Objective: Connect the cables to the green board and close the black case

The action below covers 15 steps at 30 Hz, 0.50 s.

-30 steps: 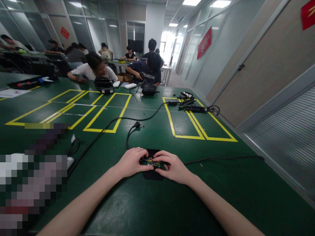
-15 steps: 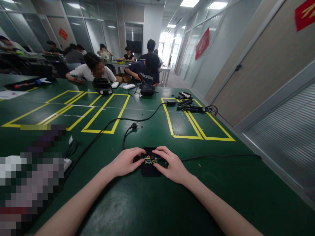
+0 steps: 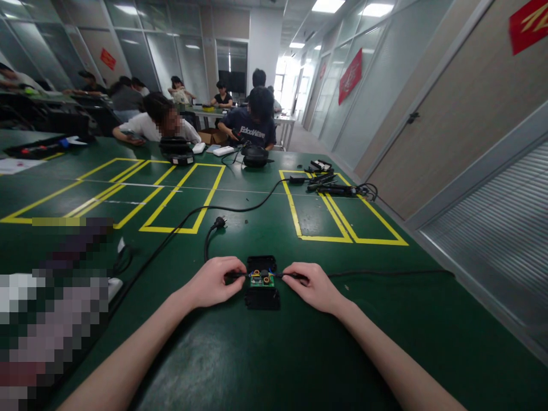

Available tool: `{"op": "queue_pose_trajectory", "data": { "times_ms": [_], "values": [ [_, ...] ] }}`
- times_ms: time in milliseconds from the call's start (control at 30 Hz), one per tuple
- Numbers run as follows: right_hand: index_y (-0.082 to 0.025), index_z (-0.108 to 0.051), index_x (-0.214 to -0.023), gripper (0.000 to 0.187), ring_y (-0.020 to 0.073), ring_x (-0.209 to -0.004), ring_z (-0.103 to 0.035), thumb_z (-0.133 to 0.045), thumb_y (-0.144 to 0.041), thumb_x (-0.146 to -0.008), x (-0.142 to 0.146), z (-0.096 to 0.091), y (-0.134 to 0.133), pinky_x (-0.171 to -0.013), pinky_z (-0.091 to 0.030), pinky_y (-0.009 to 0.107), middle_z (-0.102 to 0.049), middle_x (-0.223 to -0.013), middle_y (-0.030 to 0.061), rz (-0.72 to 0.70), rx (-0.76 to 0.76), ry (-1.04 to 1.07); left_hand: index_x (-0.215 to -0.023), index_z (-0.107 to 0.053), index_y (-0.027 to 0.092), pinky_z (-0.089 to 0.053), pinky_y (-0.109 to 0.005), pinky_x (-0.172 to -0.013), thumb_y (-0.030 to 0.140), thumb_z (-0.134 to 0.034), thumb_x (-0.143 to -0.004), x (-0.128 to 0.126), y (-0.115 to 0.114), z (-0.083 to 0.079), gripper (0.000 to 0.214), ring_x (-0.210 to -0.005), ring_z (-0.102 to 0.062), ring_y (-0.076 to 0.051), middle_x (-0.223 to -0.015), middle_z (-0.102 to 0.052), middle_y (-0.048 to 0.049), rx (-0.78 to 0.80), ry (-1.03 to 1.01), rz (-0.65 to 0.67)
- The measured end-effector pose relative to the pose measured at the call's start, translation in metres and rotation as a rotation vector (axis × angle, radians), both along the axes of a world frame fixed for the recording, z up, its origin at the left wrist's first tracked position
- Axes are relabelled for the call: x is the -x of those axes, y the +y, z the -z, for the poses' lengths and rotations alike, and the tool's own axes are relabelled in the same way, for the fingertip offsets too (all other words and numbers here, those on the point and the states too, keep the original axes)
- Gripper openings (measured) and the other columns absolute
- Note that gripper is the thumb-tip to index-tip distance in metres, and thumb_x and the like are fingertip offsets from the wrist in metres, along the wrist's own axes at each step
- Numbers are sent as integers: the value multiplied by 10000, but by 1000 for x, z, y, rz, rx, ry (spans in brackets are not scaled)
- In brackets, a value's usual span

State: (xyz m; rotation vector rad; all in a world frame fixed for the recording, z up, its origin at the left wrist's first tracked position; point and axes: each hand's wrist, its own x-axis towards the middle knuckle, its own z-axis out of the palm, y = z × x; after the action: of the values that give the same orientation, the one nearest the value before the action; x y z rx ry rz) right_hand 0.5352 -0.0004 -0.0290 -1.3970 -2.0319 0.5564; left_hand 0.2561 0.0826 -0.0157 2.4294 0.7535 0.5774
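Note:
Between my hands is a small green circuit board [image 3: 262, 279] with copper-coloured coils and thin wires at both ends. My left hand [image 3: 218, 281] pinches the black cable on the board's left side, the one that runs to a plug [image 3: 220, 222]. On the other side, my right hand [image 3: 314, 286] grips the black power cable [image 3: 385, 273] close to the board; it trails off to the right. One black casing half [image 3: 262, 298] lies on the table just in front of the board, and the other casing half [image 3: 261, 261] is behind it.
Yellow tape outlines mark the green table [image 3: 274, 354]. Another black cable [image 3: 188, 220] crosses to the left of my hands. A heap of black adapters and cables [image 3: 331, 185] lies at the far right. Two people sit across the table, near a black case [image 3: 256, 156].
My hands have moved apart, from the board to the cables at its two ends, so the board and both casing halves show more fully. The plug has shifted left.

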Motion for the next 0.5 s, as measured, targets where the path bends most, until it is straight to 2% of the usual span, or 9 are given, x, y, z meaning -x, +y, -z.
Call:
{"op": "queue_pose_trajectory", "data": {
  "times_ms": [233, 367, 500],
  "values": [
    [-148, -777, -937, 262, 108, -539, -499, -576, -312, -974, -2, -6, -6, -512, -361, 233, -700, -760, 48, -138, 78, 101, -820, -659, 163, -419, -199, -584, 174, -555, -815, 1, -9, -6, 104, -627, -572, -112, -728, -636, -1, 17, -104, 99],
    [-130, -803, -957, 274, 99, -515, -479, -577, -286, -956, -2, -10, -7, -497, -344, 230, -713, -755, 57, -191, 119, 108, -767, -636, 165, -389, -194, -560, 152, -559, -751, -1, -13, -7, 81, -588, -528, -100, -682, -596, 17, 61, -59, 147],
    [-143, -808, -956, 279, 114, -546, -523, -578, -300, -959, -1, -10, -7, -509, -370, 230, -731, -769, 63, -187, 139, 70, -750, -629, 168, -364, -194, -543, 147, -567, -728, -3, -13, -8, 70, -576, -508, -100, -665, -573, 24, 63, 15, 122]
  ]
}}
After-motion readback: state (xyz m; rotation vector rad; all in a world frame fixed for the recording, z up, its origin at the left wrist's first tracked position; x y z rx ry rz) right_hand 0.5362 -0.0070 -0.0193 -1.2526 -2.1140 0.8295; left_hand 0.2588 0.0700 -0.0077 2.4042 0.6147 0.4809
